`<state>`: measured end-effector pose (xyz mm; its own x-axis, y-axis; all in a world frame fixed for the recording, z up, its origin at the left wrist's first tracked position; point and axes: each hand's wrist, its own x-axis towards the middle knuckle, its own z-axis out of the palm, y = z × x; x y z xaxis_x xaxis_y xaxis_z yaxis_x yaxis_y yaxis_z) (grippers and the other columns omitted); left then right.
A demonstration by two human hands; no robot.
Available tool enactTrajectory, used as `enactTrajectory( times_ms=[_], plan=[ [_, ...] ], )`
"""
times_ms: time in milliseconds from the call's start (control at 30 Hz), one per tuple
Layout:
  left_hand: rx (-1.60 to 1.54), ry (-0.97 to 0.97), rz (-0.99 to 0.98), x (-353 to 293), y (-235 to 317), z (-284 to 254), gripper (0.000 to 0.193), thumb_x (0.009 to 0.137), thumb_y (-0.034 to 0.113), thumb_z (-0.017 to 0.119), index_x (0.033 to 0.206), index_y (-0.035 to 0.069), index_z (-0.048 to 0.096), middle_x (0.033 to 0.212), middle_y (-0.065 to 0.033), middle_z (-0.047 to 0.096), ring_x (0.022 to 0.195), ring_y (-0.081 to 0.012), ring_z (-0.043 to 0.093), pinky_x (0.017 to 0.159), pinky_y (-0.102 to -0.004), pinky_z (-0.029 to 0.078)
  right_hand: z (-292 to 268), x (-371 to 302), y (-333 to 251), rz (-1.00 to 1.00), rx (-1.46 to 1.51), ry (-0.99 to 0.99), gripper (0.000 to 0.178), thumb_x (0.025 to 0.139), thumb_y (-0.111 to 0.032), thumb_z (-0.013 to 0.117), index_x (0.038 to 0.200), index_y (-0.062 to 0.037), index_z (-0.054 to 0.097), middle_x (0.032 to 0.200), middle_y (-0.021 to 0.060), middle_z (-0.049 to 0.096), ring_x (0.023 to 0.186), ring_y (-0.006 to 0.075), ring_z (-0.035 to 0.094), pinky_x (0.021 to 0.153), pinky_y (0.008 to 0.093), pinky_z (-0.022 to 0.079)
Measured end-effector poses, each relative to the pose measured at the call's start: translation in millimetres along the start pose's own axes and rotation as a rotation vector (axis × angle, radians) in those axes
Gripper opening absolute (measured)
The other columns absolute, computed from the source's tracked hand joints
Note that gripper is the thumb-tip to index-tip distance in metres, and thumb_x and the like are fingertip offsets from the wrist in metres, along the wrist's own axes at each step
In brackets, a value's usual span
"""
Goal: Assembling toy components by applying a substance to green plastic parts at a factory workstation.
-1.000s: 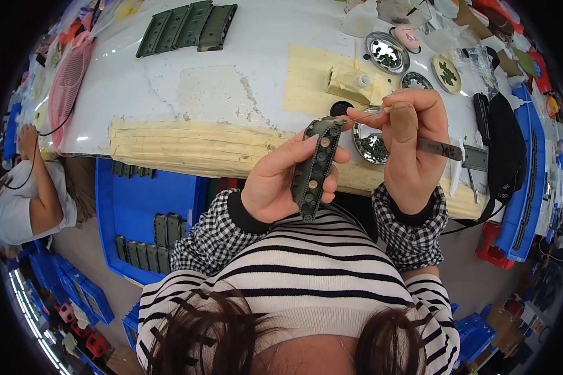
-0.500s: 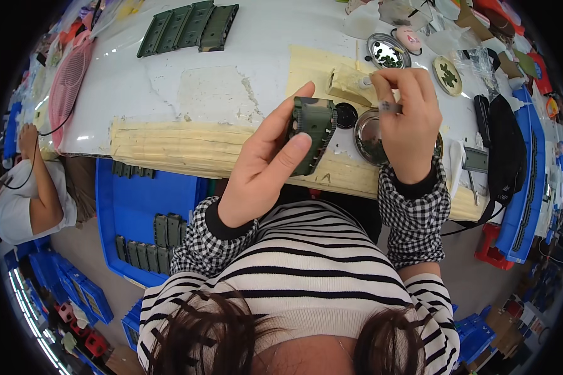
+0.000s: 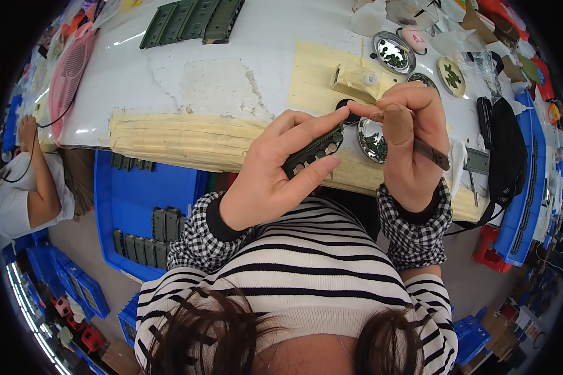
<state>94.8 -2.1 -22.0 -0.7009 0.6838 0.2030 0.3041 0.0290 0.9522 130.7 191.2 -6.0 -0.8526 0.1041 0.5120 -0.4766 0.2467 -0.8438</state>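
My left hand (image 3: 272, 162) is closed around a dark green toy tank hull (image 3: 314, 152), turned so that its row of round wheels shows. Its index finger stretches along the hull's top edge. My right hand (image 3: 413, 131) pinches what looks like a pair of tweezers (image 3: 433, 156), whose flat dark end sticks out below the palm. The fingertips of both hands nearly meet just beyond the hull; whether the tool holds a small part is too fine to see. Under my right hand lies a round metal dish (image 3: 371, 145) of small green parts, next to a black round cap (image 3: 350, 110).
A yellow-taped block (image 3: 351, 80) holds a small white-nozzled bottle (image 3: 370, 79). Beyond are a metal dish (image 3: 411, 64) and a cream plate (image 3: 443, 76) with green parts. Green hull pieces (image 3: 191, 24) lie at the far left. A blue crate (image 3: 116, 200) sits below the table's left edge.
My right hand has come from the bottle nozzle toward the hull, bringing the tool along. My left hand has tilted the hull onto its side and moved its index finger over the top.
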Motion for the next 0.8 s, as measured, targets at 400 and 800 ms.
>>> enactTrajectory(
  times_ms=[400, 800],
  plan=[
    [-0.006, 0.030, 0.024, -1, -3, 1, 0.050, 0.088, 0.008, 0.062, 0.137, 0.003, 0.051, 0.098, -0.0063, 0.052, 0.088, -0.0146, 0.048, 0.081, -0.0246, 0.039, 1, 1, 3, -0.001, -0.007, -0.010, 0.007, 0.096, 0.001, 0.050, 0.099, 0.0063, 0.054, 0.093, 0.0093, 0.057, 0.084, 0.0145, 0.066, 0.072, 0.0223, 0.052],
    [-0.690, 0.026, -0.053, -6, -29, 4, 0.056, 0.100, 0.027, 0.048, 0.144, -0.003, 0.031, 0.138, -0.0203, 0.048, 0.124, -0.0327, 0.052, 0.103, -0.0432, 0.042, -19, 23, 25, -0.102, -0.856, 0.082, 0.023, 0.074, 0.008, 0.059, 0.094, -0.0045, 0.060, 0.086, 0.0106, 0.056, 0.067, 0.0274, 0.061, 0.058, 0.0329, 0.050]
  ],
)
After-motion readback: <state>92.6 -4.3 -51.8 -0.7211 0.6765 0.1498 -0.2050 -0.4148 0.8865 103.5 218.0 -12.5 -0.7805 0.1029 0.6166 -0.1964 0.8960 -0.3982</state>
